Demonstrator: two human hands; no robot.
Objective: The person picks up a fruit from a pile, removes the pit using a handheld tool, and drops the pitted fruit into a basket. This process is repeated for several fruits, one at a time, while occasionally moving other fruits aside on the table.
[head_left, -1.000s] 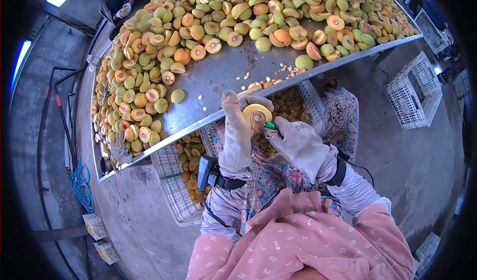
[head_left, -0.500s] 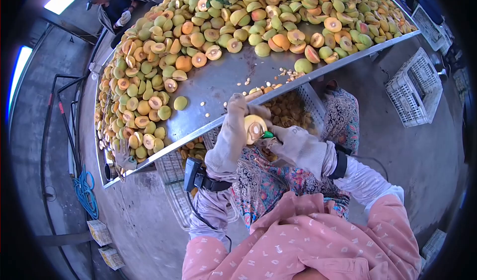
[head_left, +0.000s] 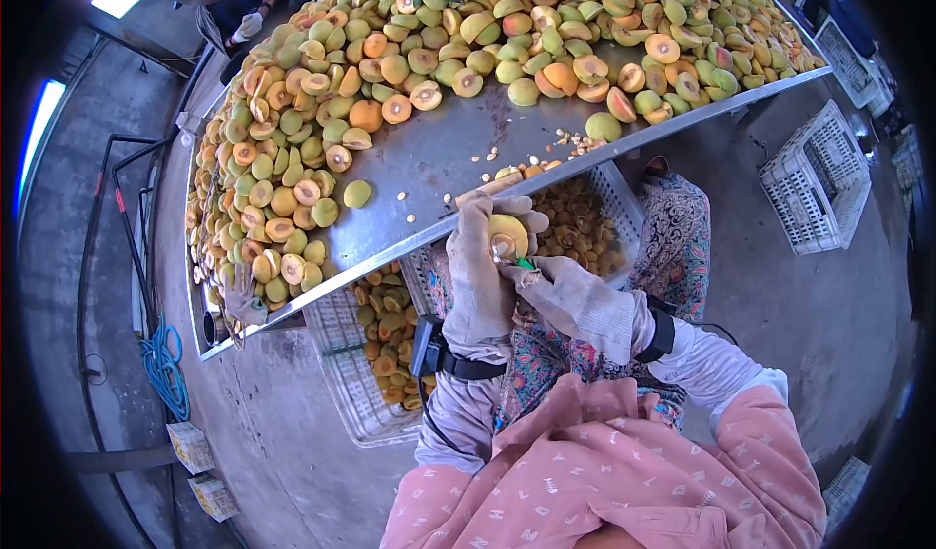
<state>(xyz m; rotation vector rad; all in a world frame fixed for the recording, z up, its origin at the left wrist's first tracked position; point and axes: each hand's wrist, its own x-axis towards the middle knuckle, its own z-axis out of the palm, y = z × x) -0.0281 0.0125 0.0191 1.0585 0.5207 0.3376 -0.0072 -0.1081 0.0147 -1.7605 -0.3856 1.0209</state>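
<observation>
My gloved left hand (head_left: 480,261) is wrapped round a peach half (head_left: 509,229), its cut face turned up. In my gloved right hand (head_left: 577,295) I grip a pitting tool (head_left: 526,264) with a green handle. Its metal end lies over the middle of the peach half's cut face. Both hands are just off the near edge of a metal table (head_left: 444,164), above my lap. Below and beyond them stands a crate (head_left: 624,208) of pitted peach halves (head_left: 577,232).
Halved peaches (head_left: 429,52) are heaped across the table, with loose pits (head_left: 575,142) near its edge. A second crate (head_left: 356,393) of halves stands at my left. One white crate (head_left: 819,178) sits on the floor at right. Another person's gloved hand (head_left: 248,28) shows at far left.
My left hand has shifted slightly right and down with the peach half. The tool's metal end now shows on the cut face. More of the left crate is visible.
</observation>
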